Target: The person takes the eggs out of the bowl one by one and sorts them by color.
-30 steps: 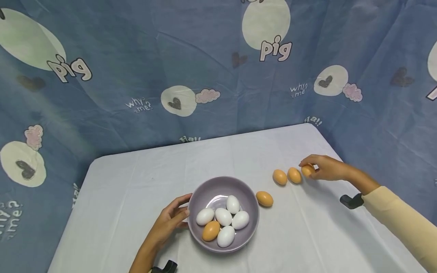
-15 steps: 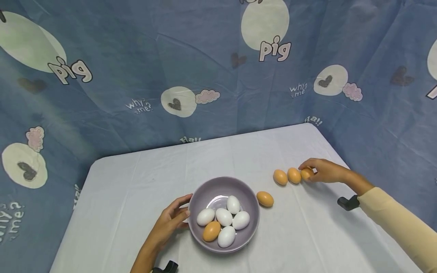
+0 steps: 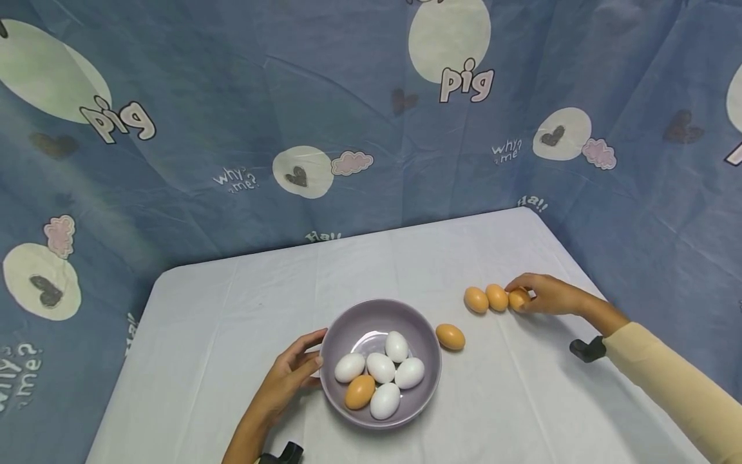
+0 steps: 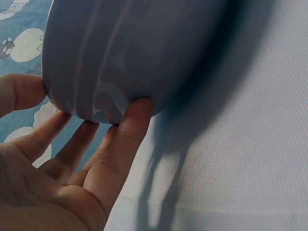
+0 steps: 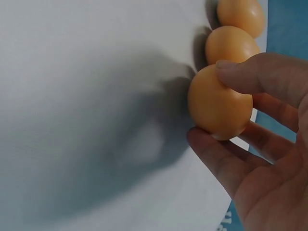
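My left hand (image 3: 285, 372) touches the left outer side of a round purple-grey bowl (image 3: 342, 322). In the left wrist view its fingertips spread along the bowl's wall (image 4: 115, 53). Inside the bowl lie several white eggs (image 3: 380, 368) and one brown egg (image 3: 359, 392). At the right, my right hand (image 3: 547, 294) pinches a brown egg (image 5: 219, 108) between thumb and fingers. This egg stands at the near end of a short row, close against a second brown egg (image 5: 230, 45); a third brown egg (image 5: 242, 14) is beyond that one.
Another brown egg (image 3: 450, 337) lies by itself just right of the bowl. A white cloth (image 3: 261, 303) covers the table. Behind and beside it hangs a blue printed curtain (image 3: 359, 109).
My right hand has moved slightly left and nearer with its egg, closing the gap to the neighbouring egg. The left hand and the bowl have stayed nearly still.
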A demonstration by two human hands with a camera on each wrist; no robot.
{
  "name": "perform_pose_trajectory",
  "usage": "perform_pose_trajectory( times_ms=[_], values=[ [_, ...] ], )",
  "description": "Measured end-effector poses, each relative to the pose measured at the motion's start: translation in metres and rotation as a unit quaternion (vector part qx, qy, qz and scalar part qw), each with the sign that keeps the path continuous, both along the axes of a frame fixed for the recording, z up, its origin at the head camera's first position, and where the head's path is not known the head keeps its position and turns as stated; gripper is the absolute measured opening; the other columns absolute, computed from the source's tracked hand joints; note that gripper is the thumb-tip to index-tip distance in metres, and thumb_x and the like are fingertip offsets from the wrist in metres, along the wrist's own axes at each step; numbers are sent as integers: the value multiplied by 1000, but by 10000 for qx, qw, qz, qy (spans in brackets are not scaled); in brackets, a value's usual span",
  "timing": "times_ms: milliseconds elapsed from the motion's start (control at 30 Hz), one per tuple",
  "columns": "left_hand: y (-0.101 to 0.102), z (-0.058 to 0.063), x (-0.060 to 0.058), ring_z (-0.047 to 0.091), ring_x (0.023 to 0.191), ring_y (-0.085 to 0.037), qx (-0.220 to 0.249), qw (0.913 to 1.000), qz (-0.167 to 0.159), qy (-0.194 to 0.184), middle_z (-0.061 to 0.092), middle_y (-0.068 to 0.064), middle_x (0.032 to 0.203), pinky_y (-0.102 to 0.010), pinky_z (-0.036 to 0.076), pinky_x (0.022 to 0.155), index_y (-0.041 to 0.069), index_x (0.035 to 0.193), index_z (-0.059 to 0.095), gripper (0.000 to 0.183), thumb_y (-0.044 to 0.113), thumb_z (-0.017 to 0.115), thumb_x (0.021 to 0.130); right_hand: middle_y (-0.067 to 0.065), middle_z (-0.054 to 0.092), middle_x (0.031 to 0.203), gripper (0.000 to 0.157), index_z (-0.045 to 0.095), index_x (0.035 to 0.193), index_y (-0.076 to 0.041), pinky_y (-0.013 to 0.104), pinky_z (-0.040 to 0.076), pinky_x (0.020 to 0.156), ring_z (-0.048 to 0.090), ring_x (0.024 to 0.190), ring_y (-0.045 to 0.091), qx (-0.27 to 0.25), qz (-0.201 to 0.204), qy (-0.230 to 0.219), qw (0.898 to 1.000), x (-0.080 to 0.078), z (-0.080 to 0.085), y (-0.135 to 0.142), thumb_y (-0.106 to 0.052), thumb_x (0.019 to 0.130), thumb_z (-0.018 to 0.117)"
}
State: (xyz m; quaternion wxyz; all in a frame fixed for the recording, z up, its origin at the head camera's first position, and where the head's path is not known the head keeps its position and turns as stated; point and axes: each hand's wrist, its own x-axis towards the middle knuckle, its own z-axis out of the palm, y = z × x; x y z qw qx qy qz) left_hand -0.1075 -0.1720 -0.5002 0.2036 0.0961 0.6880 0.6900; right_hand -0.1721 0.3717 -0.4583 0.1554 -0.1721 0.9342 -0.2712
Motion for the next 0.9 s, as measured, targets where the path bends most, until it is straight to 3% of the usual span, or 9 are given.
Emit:
perform_pose_trajectory(
  times_ms=[567,767,900],
  values=[
    [-1,-1,0,64,120,-13,168,9998,-93,53,35,-23,157,-40,61,85,4,151,37,54,9,57,101,25,60,131,45,61,129,0,59,50,97,57,120,42,25,-85,70,9999,5,-2,-5,-12,88,75],
    [-2,-2,0,64,121,-13,242,9996,-112,74,36,-24,156,-41,61,85,3,151,37,55,9,57,101,28,54,138,57,55,136,-1,61,50,97,55,123,48,112,-136,62,9998,7,10,-7,-20,88,77],
    [-2,-2,-1,64,120,-14,215,9997,-108,92,38,-25,155,-41,61,85,4,150,38,53,10,57,101,27,53,139,55,52,139,1,56,55,92,54,123,49,54,-93,394,9992,10,26,-16,-11,90,73]
  ],
)
